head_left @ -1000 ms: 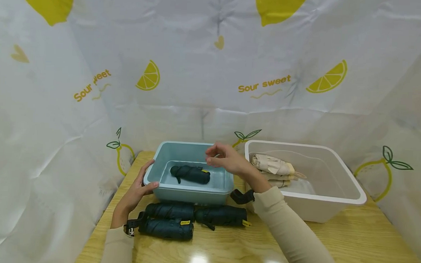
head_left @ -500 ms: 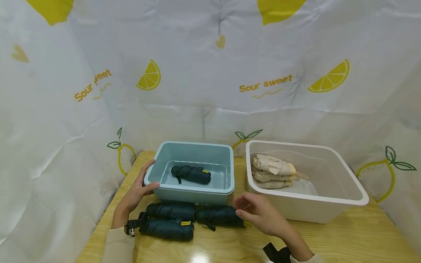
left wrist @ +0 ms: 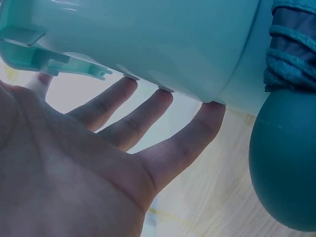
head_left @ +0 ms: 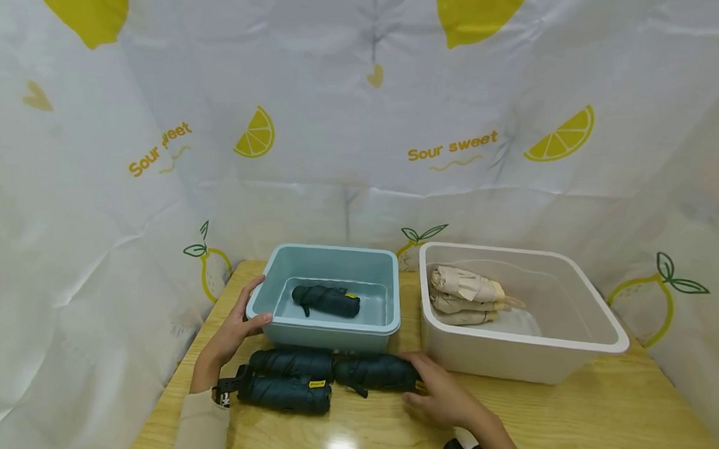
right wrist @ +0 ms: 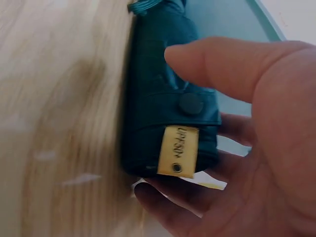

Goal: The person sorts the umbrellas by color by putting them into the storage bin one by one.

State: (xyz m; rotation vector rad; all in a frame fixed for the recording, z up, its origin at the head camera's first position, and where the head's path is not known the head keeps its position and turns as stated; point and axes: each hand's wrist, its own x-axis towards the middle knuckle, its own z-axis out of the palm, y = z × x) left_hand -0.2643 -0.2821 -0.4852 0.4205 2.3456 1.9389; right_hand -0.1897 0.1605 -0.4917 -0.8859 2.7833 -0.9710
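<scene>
Nearest on the counter [head_left: 602, 424], in front of the blue bin [head_left: 335, 327], lies a folded dark umbrella [head_left: 282, 393]. A second dark umbrella [head_left: 289, 363] lies between it and the blue bin, and a third dark umbrella [head_left: 375, 372] lies before the blue bin's right half.

The right hand [head_left: 443, 392] frames the third one's tagged end, thumb and fingers apart around it; whether they touch it, I cannot tell. The step in hand looks like getting hold of this umbrella. The next move seems to call for closing thumb and fingers on it, then lifting it clear of the blue bin's front rim.

At the blue bin's left front corner, the left hand [head_left: 231, 332] has its thumb on the rim and spread fingers against the outside, probably steadying it. Inside the blue bin lies a fourth dark umbrella [head_left: 327, 301]. Right of the blue bin, a white tub [head_left: 497, 358] holds cream umbrellas [head_left: 464, 283]; a lemon-print curtain [head_left: 340, 85] hangs behind.
</scene>
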